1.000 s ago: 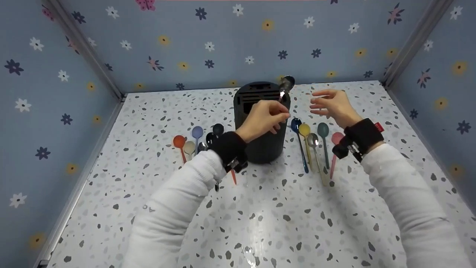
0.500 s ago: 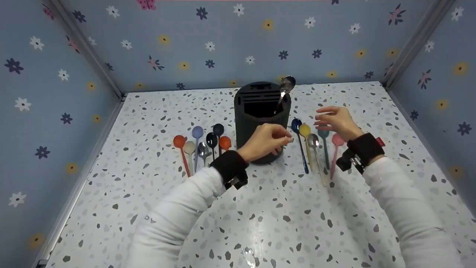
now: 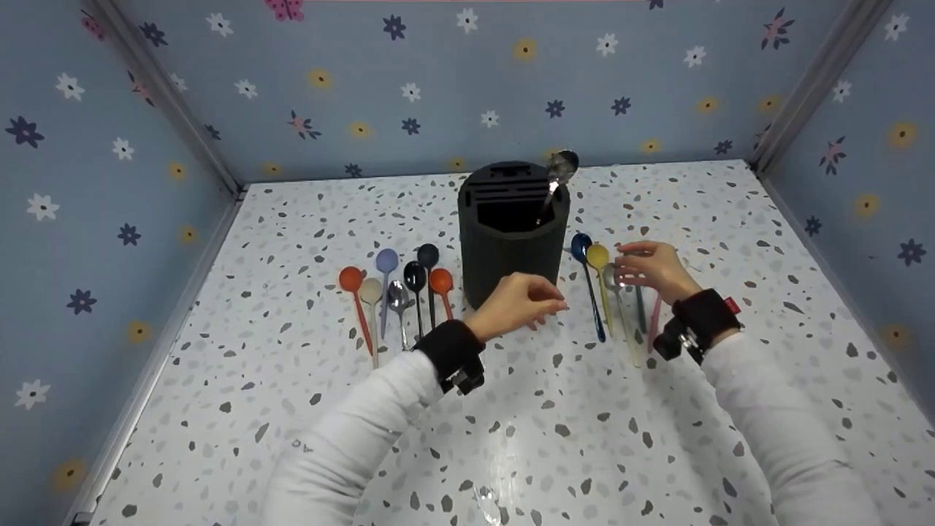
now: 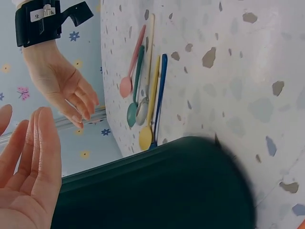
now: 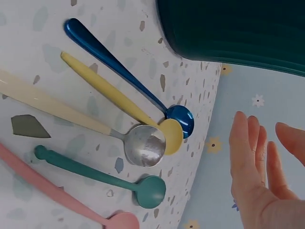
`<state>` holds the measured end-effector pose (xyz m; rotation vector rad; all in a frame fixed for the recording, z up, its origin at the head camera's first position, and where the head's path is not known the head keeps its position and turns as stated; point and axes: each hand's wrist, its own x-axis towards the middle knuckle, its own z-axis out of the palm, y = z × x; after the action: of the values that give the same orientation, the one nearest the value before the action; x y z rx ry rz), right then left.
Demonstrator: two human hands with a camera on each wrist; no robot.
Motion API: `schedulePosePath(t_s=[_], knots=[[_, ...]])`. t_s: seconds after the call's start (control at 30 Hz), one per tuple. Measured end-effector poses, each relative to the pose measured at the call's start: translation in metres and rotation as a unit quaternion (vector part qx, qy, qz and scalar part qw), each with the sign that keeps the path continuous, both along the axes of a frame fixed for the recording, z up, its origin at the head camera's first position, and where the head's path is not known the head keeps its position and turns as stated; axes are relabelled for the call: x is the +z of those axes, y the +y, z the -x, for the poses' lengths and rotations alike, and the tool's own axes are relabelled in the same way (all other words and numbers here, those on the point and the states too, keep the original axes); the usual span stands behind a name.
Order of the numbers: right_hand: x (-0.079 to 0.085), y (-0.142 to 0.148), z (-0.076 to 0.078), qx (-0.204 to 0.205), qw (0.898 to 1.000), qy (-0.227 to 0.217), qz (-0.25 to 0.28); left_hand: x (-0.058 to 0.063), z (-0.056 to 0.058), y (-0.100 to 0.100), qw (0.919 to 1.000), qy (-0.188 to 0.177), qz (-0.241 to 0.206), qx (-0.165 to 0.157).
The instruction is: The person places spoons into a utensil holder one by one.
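A dark cylindrical utensil holder [image 3: 504, 256] stands upright, a silver spoon [image 3: 562, 169] leaning out of its top opening. In front of its lower part hovers my left hand [image 3: 515, 305], fingers loosely bent and holding nothing. My right hand [image 3: 652, 269], its fingers relaxed, is over the spoons on the right and overlaps the silver bowl and green spoon in the head view. The right wrist view shows these lying spoons: blue [image 5: 119, 69], yellow [image 5: 107, 90], silver with a cream handle [image 5: 145, 145], green [image 5: 150, 192] and pink [image 5: 123, 222].
Left of the holder lies another row of spoons: orange [image 3: 351, 279], beige [image 3: 371, 291], lilac [image 3: 387, 260], silver [image 3: 398, 295], two black ones [image 3: 415, 276] and a second orange one [image 3: 441, 281]. Flower-patterned panels [image 3: 438, 88] enclose the speckled table [image 3: 570, 438].
Both hands have come down toward the front: the left from over the holder's opening to before its base, the right from beside the holder to over the right-hand spoons. The spoons stay put.
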<state>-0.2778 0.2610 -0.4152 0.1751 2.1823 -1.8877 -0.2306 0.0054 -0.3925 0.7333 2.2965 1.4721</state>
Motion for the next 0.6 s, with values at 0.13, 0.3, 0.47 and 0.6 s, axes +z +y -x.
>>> schedulePosePath(t_s=[0.13, 0.3, 0.47, 0.6], knots=[[-0.011, 0.001, -0.001, -0.007, 1.0, -0.012, 0.0, -0.01, -0.002, 0.001, 0.9998, -0.016, 0.006, -0.006], [-0.023, 0.003, -0.002, -0.018, 0.999, -0.029, -0.003, -0.021, -0.005, 0.002, 0.9997, -0.025, 0.0, -0.008], [-0.034, 0.007, -0.002, -0.033, 0.999, -0.037, -0.018, -0.031, -0.008, 0.001, 0.9996, -0.025, -0.005, -0.009], [-0.043, 0.011, -0.003, -0.022, 0.999, -0.037, -0.025, -0.039, -0.009, 0.0, 0.9993, -0.038, -0.002, -0.006]])
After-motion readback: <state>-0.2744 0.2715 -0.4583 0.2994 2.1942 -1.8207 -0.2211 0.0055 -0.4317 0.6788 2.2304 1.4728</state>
